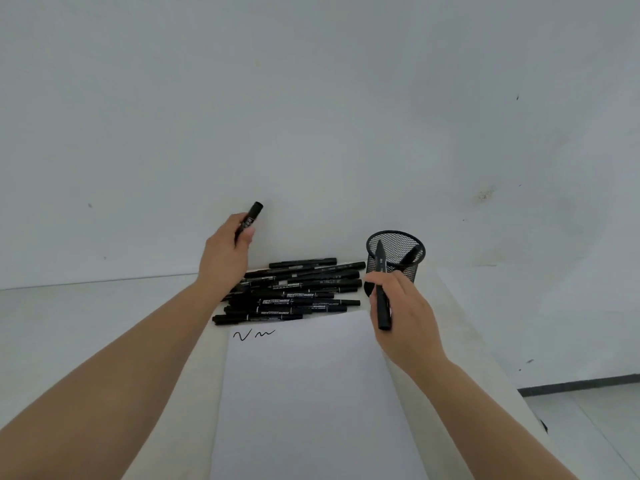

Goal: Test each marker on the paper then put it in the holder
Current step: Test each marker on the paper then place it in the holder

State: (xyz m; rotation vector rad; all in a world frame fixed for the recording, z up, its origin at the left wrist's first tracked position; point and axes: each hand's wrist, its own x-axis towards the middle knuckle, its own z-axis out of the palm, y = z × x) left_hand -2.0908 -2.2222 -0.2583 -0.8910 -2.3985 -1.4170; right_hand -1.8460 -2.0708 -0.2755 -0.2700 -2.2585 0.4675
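The paper [311, 393] lies nearest, on the white table [86, 323], reaching from the near edge toward the wall. Near its far left corner are 2 short black squiggles [254, 335].

Above the paper's far right corner, the right hand [401, 320] is raised off the table; its thumb and fingers are curled round a black marker [382, 289], which stands almost upright, lower end over the paper's corner, upper end in front of the holder's rim.

Just beyond the paper's far edge lies the pile [294, 292] of black markers, lengthwise left to right, touching and overlapping one another.

The mesh holder [398, 254] stands at the pile's right end, near the wall, with 1 marker leaning inside.

Farther left, the left hand [225, 251] is lifted above the pile's left end. Its thumb and curled fingers pinch a second marker [250, 219], tilted, top end pointing up and right against the wall [311, 116]
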